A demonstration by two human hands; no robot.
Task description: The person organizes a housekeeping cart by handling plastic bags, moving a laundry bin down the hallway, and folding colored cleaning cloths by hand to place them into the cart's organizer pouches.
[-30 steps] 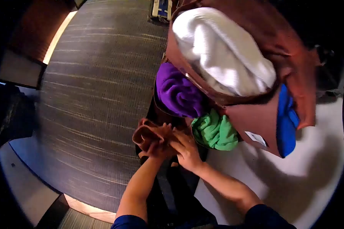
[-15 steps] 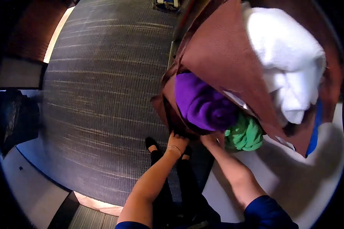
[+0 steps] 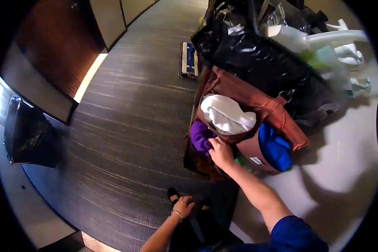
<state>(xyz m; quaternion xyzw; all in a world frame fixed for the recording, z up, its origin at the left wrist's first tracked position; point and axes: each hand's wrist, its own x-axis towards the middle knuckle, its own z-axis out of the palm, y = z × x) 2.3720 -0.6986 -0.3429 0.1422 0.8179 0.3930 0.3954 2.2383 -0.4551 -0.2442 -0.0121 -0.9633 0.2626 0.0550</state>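
A brown fabric organizer (image 3: 239, 88) with several pockets hangs right of centre. A rolled white cloth (image 3: 227, 114) fills its large upper pocket, and a blue cloth (image 3: 274, 147) sticks out at the right. My right hand (image 3: 221, 153) lies against the purple cloth (image 3: 200, 136), its fingers bent at the cloth's edge. Part of a green cloth (image 3: 242, 163) shows behind my right wrist. Lower down, my left hand (image 3: 183, 206), with a bracelet at the wrist, hangs above the floor, fingers apart and holding nothing.
A black plastic bag (image 3: 264, 59) bulges above the organizer. White spray bottles (image 3: 347, 53) stand at the upper right. On the carpet (image 3: 126, 126) are a blue-and-white object (image 3: 190, 59) near the bag and a black bin (image 3: 29, 136) at the left.
My left hand has left the organizer and dropped lower. My right hand has moved up to the purple cloth. The view has pulled back, bringing the black bag and bottles into sight.
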